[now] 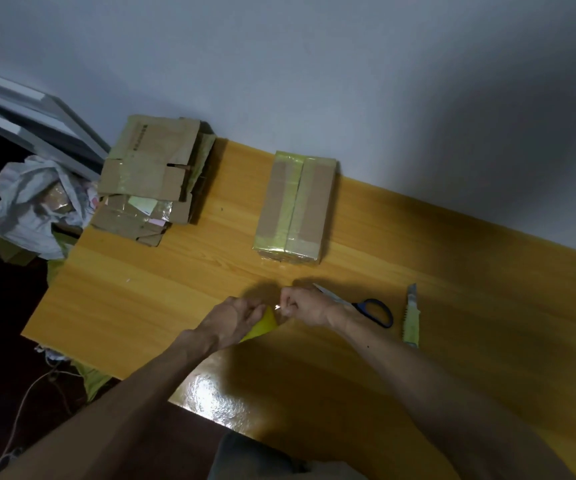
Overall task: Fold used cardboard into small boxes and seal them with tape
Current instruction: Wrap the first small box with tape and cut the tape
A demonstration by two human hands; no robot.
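Observation:
A sealed cardboard box (295,206) with yellowish tape along its seam and ends lies on the wooden table (162,282), near the wall. A stack of flattened used cardboard (151,178) sits at the table's far left corner. Near the front, my left hand (236,318) grips a yellow tape roll (262,325), mostly hidden under the hand. My right hand (302,306), fingers curled, pinches the tape's loose end (277,307) just right of the roll.
Blue-handled scissors (366,308) lie right behind my right wrist. A yellow utility knife (410,317) lies further right. A white plastic bag (33,206) with scraps sits off the table's left edge. A wall runs along the table's far side.

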